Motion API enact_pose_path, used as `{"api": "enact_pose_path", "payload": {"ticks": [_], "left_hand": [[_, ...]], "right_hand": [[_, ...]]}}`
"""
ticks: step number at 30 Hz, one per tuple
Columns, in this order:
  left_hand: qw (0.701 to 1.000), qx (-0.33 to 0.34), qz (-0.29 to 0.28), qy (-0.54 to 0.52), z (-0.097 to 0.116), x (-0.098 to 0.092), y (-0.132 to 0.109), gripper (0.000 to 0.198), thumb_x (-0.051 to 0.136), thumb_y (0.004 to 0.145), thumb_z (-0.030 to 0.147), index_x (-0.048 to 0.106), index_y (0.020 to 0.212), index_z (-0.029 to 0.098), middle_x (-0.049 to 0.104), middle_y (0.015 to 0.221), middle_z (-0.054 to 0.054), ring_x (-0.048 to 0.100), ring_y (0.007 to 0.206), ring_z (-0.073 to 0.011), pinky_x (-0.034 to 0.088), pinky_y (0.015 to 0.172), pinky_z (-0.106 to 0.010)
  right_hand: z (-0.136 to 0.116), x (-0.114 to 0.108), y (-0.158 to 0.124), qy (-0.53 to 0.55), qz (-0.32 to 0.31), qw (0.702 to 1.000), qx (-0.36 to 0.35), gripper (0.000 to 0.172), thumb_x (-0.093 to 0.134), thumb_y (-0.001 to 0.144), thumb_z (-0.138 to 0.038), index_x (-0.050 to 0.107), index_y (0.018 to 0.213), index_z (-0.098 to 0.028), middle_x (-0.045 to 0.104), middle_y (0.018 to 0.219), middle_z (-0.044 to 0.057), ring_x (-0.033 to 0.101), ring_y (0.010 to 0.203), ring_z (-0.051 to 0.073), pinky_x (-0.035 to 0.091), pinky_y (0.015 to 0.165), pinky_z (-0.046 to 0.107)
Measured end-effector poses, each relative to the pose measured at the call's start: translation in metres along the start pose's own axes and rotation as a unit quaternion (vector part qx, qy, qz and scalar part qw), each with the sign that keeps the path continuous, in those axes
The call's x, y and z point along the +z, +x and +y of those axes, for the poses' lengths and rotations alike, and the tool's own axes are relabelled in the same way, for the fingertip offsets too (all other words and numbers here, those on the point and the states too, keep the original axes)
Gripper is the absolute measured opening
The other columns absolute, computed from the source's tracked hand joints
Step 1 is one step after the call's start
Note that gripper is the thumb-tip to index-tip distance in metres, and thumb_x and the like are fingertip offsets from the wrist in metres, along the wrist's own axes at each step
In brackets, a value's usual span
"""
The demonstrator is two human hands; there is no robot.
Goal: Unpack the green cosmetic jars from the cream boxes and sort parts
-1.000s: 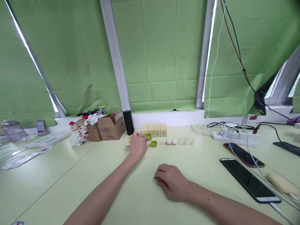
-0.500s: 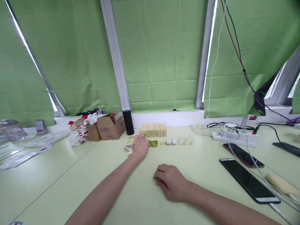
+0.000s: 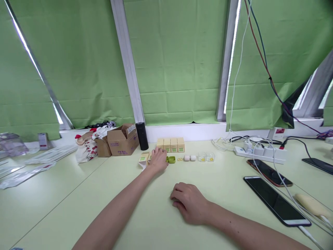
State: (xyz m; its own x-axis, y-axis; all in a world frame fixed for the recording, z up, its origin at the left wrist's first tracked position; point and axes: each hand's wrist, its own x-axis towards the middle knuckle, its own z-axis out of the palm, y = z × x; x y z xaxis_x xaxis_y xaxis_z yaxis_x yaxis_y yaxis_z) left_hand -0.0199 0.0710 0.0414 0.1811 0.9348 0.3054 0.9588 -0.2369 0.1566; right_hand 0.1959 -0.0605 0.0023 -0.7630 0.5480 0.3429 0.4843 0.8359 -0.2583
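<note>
My left hand (image 3: 158, 159), nearer than my right hand (image 3: 189, 204), has the green case (image 3: 172, 159) just right of its fingers; I cannot tell either grip.

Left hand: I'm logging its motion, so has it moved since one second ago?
Yes, slightly rightward in the head view: the left hand now sits farther to the right of the standing black cylinder.

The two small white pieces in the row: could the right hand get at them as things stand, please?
Probably yes: nothing visible stands between the right hand and the white pieces, and the left hand lies off to their left.
</note>
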Motion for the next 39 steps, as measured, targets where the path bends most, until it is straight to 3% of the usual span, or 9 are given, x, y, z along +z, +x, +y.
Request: {"api": "enact_pose_path", "payload": {"ticks": [5, 10, 15, 24, 32, 39], "left_hand": [[0.997, 0.022, -0.053, -0.052, -0.002, 0.004, 0.018, 0.029, 0.084, 0.063, 0.031, 0.07, 0.086, 0.022, 0.07, 0.1, -0.014, 0.052, 0.115, -0.0394, 0.029, 0.103, -0.045], [0.993, 0.028, -0.053, -0.099, -0.008, 0.006, 0.028, 0.026, 0.088, 0.056, 0.03, 0.066, 0.067, 0.024, 0.067, 0.079, -0.01, 0.052, 0.115, -0.0401, 0.032, 0.101, -0.044], [0.989, 0.03, -0.042, -0.138, -0.012, 0.008, 0.032, 0.029, 0.091, 0.05, 0.03, 0.064, 0.059, 0.025, 0.062, 0.066, -0.006, 0.054, 0.11, -0.0389, 0.034, 0.099, -0.042], [0.989, 0.042, -0.054, -0.132, -0.018, 0.007, 0.039, 0.036, 0.093, 0.045, 0.035, 0.075, 0.075, 0.026, 0.066, 0.073, -0.006, 0.054, 0.11, -0.038, 0.033, 0.098, -0.04], [0.992, 0.061, -0.099, -0.047, -0.013, 0.0, 0.038, 0.025, 0.085, 0.065, 0.041, 0.077, 0.081, 0.023, 0.07, 0.083, -0.011, 0.051, 0.114, -0.0369, 0.033, 0.1, -0.042], [0.989, 0.062, -0.134, 0.017, -0.01, -0.004, 0.039, 0.032, 0.078, 0.076, 0.046, 0.078, 0.096, 0.021, 0.071, 0.095, -0.011, 0.049, 0.118, -0.0358, 0.033, 0.101, -0.042]], "right_hand": [[0.0, -0.001, -0.001, 0.002, 0.0, 1.0, -0.001, 0.013, 0.057, 0.089, -0.019, 0.064, 0.1, -0.023, 0.066, 0.097, 0.004, 0.06, 0.086, 0.019, 0.042, 0.072, 0.03], [-0.001, -0.005, 0.0, 0.0, -0.009, 1.0, 0.0, 0.013, 0.057, 0.09, -0.019, 0.064, 0.101, -0.022, 0.066, 0.099, 0.004, 0.06, 0.087, 0.02, 0.042, 0.073, 0.03], [-0.001, -0.005, 0.0, 0.003, -0.007, 1.0, 0.0, 0.012, 0.057, 0.089, -0.018, 0.064, 0.099, -0.022, 0.066, 0.098, 0.004, 0.059, 0.085, 0.019, 0.041, 0.072, 0.03], [0.002, -0.001, 0.0, 0.006, -0.006, 1.0, -0.003, 0.014, 0.056, 0.09, -0.019, 0.064, 0.101, -0.023, 0.066, 0.099, 0.004, 0.059, 0.086, 0.019, 0.042, 0.073, 0.03], [0.0, -0.004, 0.0, 0.002, -0.012, 1.0, -0.001, 0.014, 0.057, 0.089, -0.018, 0.064, 0.1, -0.022, 0.066, 0.098, 0.004, 0.06, 0.086, 0.019, 0.042, 0.073, 0.031], [0.002, -0.001, 0.0, 0.0, -0.013, 1.0, -0.004, 0.012, 0.057, 0.09, -0.019, 0.062, 0.1, -0.022, 0.065, 0.099, 0.004, 0.059, 0.086, 0.019, 0.041, 0.072, 0.031]]}}
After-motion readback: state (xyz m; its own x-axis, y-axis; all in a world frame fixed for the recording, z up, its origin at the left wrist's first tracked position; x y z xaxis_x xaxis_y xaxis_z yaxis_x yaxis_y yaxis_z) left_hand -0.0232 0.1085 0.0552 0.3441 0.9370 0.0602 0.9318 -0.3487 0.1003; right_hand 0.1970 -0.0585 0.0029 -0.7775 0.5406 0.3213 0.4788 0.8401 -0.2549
